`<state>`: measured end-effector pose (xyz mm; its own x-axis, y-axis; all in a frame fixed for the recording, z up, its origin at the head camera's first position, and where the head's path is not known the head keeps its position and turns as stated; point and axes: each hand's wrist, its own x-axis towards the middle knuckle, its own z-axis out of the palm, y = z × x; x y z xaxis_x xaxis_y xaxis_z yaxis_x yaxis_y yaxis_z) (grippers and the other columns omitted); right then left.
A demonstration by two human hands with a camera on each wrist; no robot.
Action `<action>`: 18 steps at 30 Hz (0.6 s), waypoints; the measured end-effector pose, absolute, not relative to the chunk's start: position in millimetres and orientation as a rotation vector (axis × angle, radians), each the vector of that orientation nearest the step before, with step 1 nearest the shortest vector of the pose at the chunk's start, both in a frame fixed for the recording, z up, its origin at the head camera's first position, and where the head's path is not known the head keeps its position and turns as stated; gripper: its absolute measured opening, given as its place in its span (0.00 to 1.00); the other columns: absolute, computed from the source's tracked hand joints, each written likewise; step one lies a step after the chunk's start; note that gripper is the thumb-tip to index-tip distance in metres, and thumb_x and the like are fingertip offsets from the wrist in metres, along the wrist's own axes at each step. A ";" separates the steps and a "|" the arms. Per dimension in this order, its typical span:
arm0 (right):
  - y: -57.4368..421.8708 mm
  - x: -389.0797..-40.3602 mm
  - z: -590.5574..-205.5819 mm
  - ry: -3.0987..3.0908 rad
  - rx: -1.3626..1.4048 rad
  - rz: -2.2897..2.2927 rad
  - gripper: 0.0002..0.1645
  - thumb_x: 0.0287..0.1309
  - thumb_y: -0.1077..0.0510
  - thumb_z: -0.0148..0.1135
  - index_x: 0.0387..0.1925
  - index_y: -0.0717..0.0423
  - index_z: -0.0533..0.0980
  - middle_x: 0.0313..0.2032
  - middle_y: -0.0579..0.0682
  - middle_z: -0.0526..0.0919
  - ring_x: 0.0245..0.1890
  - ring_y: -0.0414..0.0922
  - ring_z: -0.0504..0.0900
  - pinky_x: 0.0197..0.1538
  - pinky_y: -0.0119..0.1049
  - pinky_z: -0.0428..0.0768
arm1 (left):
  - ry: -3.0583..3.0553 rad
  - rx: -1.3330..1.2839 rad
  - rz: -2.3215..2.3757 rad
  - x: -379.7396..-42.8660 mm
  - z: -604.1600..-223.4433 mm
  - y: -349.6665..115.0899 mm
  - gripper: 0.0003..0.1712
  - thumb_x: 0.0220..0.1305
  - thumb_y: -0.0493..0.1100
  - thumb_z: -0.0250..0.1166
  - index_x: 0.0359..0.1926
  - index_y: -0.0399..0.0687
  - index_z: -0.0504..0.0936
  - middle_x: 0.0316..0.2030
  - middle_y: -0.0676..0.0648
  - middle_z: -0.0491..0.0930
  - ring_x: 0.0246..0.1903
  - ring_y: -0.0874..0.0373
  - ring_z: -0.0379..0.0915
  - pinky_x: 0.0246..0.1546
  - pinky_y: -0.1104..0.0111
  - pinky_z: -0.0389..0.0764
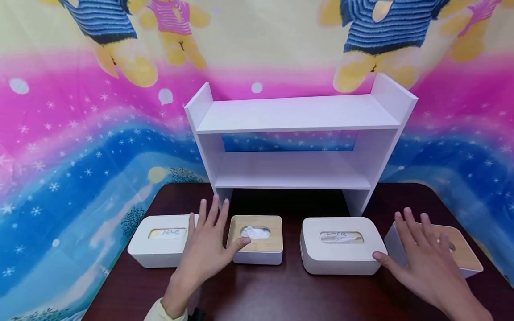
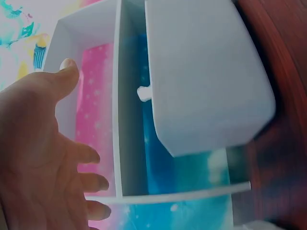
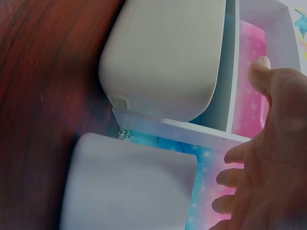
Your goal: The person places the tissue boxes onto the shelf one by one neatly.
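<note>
Four fingers spread and thumb out, my left hand is held over the gap between a white tissue box marked "Face" and a smaller wood-lidded tissue box. A white tissue pokes from the smaller box in the left wrist view, where the hand is apart from it. My right hand, also spread, partly covers another wood-lidded tissue box. Its thumb overlaps the corner of a second white "Face" box. The right wrist view shows that hand apart from both boxes. Neither hand holds anything.
Behind the row of boxes stands a white two-tier shelf on the dark wood table. A patterned cloth backdrop with teddy bears and snowflakes hangs behind it. The table's rounded far corners show on both sides.
</note>
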<state>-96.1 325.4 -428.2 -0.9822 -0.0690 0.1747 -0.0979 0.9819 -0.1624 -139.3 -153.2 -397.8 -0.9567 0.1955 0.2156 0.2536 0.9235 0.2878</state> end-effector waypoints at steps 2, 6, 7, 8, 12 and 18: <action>323.8 -95.9 -429.7 -2.954 0.142 0.282 0.70 0.70 0.25 0.60 0.87 0.58 0.34 0.85 0.66 0.29 0.83 0.68 0.17 0.74 0.74 0.13 | -2.901 -0.370 -0.490 -139.0 -396.9 -147.8 0.64 0.66 0.81 0.60 0.87 0.53 0.49 0.88 0.42 0.42 0.86 0.35 0.31 0.81 0.28 0.45; 321.3 -97.3 -430.8 -2.975 0.149 0.340 0.70 0.70 0.25 0.61 0.87 0.57 0.33 0.85 0.66 0.28 0.83 0.69 0.18 0.74 0.70 0.10 | -2.918 -0.411 -0.511 -138.2 -395.3 -135.1 0.64 0.66 0.83 0.58 0.88 0.56 0.46 0.88 0.46 0.39 0.86 0.36 0.31 0.82 0.31 0.47; 320.6 -97.7 -430.8 -2.981 0.150 0.354 0.70 0.70 0.25 0.61 0.87 0.57 0.33 0.85 0.66 0.28 0.83 0.69 0.18 0.74 0.69 0.10 | -2.919 -0.420 -0.521 -138.0 -395.4 -131.5 0.64 0.66 0.83 0.59 0.88 0.57 0.46 0.88 0.47 0.38 0.87 0.37 0.31 0.82 0.32 0.47; 319.8 -98.0 -430.8 -2.987 0.151 0.366 0.70 0.70 0.25 0.61 0.87 0.57 0.33 0.85 0.66 0.28 0.83 0.69 0.18 0.74 0.69 0.10 | -2.915 -0.430 -0.536 -137.6 -395.5 -127.7 0.63 0.66 0.82 0.59 0.88 0.57 0.47 0.88 0.47 0.38 0.87 0.37 0.32 0.82 0.32 0.47; 316.7 -97.5 -432.3 -2.966 0.175 0.391 0.70 0.69 0.26 0.62 0.87 0.56 0.34 0.85 0.67 0.31 0.83 0.68 0.19 0.76 0.69 0.12 | -2.897 -0.473 -0.634 -135.2 -395.2 -112.8 0.61 0.67 0.78 0.63 0.88 0.57 0.48 0.88 0.48 0.39 0.87 0.39 0.32 0.83 0.33 0.48; 311.5 -98.1 -432.6 -2.955 0.179 0.432 0.70 0.68 0.26 0.63 0.87 0.56 0.35 0.86 0.67 0.34 0.84 0.66 0.21 0.76 0.73 0.17 | -2.885 -0.562 -0.750 -130.7 -395.5 -95.5 0.60 0.69 0.77 0.62 0.88 0.58 0.47 0.88 0.50 0.39 0.87 0.40 0.33 0.84 0.35 0.47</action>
<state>-98.1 311.5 -432.6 -0.9817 -0.0956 0.1649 -0.1388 0.9515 -0.2747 -130.7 -95.5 -395.5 -0.9257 0.3247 0.1939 0.3780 0.8098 0.4487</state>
